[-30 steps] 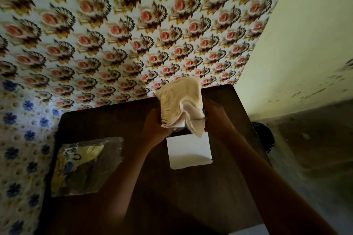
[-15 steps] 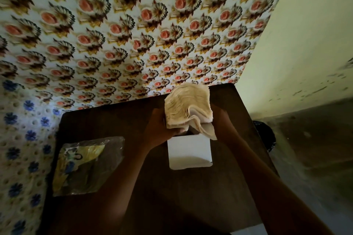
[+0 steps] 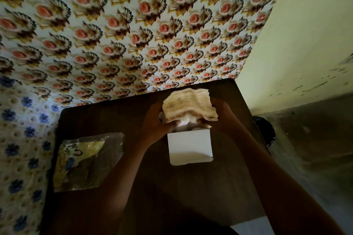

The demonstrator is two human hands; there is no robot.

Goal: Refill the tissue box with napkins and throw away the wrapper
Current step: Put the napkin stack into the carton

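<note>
A white tissue box stands upright on the dark wooden table, right of centre. Right above its open top I hold a thick, bent stack of cream napkins with both hands. My left hand grips the stack's left end and my right hand grips its right end. The stack's lower edge touches the box opening, where some white tissue shows. The clear plastic wrapper with yellow print lies flat and apart on the table's left side.
Patterned wallpaper backs the table, and a pale yellow wall closes the right side. A dark round bin sits on the floor just past the table's right edge.
The napkin stack has come down and turned from tilted upright to lying across the box's top. Both hands moved lower with it. The wrapper has not moved.
</note>
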